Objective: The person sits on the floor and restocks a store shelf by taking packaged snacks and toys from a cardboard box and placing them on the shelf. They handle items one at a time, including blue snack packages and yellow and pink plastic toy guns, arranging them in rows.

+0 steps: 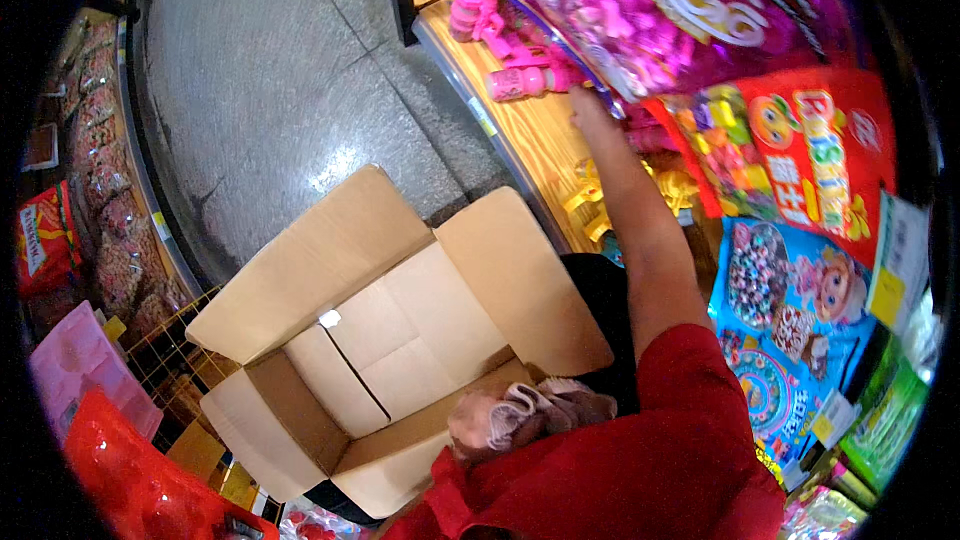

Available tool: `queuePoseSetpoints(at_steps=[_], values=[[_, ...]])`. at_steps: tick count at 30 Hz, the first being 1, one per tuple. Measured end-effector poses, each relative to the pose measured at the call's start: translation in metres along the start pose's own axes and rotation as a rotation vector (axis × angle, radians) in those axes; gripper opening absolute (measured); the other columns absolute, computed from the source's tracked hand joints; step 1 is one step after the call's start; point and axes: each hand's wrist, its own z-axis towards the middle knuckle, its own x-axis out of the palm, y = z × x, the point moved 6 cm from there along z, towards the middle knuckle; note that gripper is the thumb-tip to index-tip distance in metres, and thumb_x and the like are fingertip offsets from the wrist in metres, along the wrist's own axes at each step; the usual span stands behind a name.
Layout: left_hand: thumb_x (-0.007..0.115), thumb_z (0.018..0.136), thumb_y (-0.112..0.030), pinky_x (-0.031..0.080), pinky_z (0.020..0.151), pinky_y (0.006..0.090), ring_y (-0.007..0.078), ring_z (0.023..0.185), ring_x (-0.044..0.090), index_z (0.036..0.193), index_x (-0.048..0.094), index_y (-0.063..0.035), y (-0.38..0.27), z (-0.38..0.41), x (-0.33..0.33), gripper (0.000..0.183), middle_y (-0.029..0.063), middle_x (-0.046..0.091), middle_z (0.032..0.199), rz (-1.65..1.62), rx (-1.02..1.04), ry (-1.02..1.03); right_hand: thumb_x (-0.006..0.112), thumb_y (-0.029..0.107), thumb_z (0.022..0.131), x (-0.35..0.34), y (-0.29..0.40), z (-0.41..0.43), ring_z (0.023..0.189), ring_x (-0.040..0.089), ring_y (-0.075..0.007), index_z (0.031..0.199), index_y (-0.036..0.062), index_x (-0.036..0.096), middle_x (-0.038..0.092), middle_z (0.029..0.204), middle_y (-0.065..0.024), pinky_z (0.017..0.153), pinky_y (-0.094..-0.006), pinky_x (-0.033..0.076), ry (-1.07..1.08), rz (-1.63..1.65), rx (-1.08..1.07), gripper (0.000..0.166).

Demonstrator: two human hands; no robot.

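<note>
My left hand [471,424] holds a crumpled greyish-brown cloth [551,409] at the near edge of a cardboard box [420,330]. The box's flaps stand open, and only its bare bottom and walls show inside. My right arm reaches out to a wooden shelf [517,131] on the right. My right hand [589,111] is beside several pink toy-like plastic bottles [525,81], its fingers partly hidden beneath a purple candy bag [675,7]. Whether it grips anything cannot be seen. Yellow plastic items [589,191] sit on the shelf beside my forearm.
A red candy bag [795,142], a blue candy bag [787,330] and a green packet [885,412] line the right side. Grey floor tiles [292,75] lie beyond the box. On the left are bagged goods [112,202], a wire rack [176,360] and red packaging [150,472].
</note>
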Motion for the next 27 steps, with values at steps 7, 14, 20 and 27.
queuePoseSetpoints(at_steps=[7, 14, 20, 27], values=[[0.077, 0.064, -0.014, 0.051, 0.065, 0.0324, 0.021, 0.072, 0.064, 0.09, 0.059, -0.0006, 0.012, 0.013, -0.002, 0.034, 0.0115, 0.064, 0.079, -0.048, -0.093, 0.004, 0.055, 0.028, 0.081, -0.002, 0.015, 0.036, 0.083, 0.052, -0.0192, 0.119, 0.0113, 0.045, 0.053, 0.101, -0.0049, 0.069, -0.0377, 0.044, -0.091, 0.131, -0.007, 0.042], [0.077, 0.064, -0.018, 0.051, 0.063, 0.0337, 0.0235, 0.07, 0.064, 0.087, 0.06, -0.0024, 0.011, 0.017, -0.003, 0.033, 0.0117, 0.063, 0.076, -0.055, -0.1, 0.0, 0.054, 0.024, 0.083, 0.0, 0.025, 0.036, 0.082, 0.052, -0.018, 0.115, 0.01, 0.046, 0.053, 0.098, -0.0046, 0.069, -0.0354, 0.044, -0.116, 0.228, -0.045, 0.036], [0.078, 0.063, -0.022, 0.051, 0.061, 0.0348, 0.0256, 0.069, 0.064, 0.084, 0.061, -0.004, 0.008, 0.014, 0.001, 0.032, 0.0119, 0.063, 0.074, -0.054, -0.077, -0.005, 0.053, 0.021, 0.084, -0.009, 0.036, 0.019, 0.081, 0.051, -0.0169, 0.112, 0.0088, 0.048, 0.054, 0.096, -0.0044, 0.069, -0.0334, 0.044, -0.138, 0.351, -0.1, 0.031], [0.079, 0.063, -0.026, 0.051, 0.059, 0.0361, 0.0281, 0.067, 0.064, 0.081, 0.062, -0.0058, 0.016, 0.005, 0.018, 0.032, 0.012, 0.062, 0.072, -0.082, -0.061, -0.014, 0.052, 0.016, 0.086, -0.026, 0.054, -0.025, 0.08, 0.051, -0.0157, 0.109, 0.0075, 0.049, 0.054, 0.094, -0.0041, 0.068, -0.031, 0.044, -0.148, 0.525, -0.199, 0.025]])
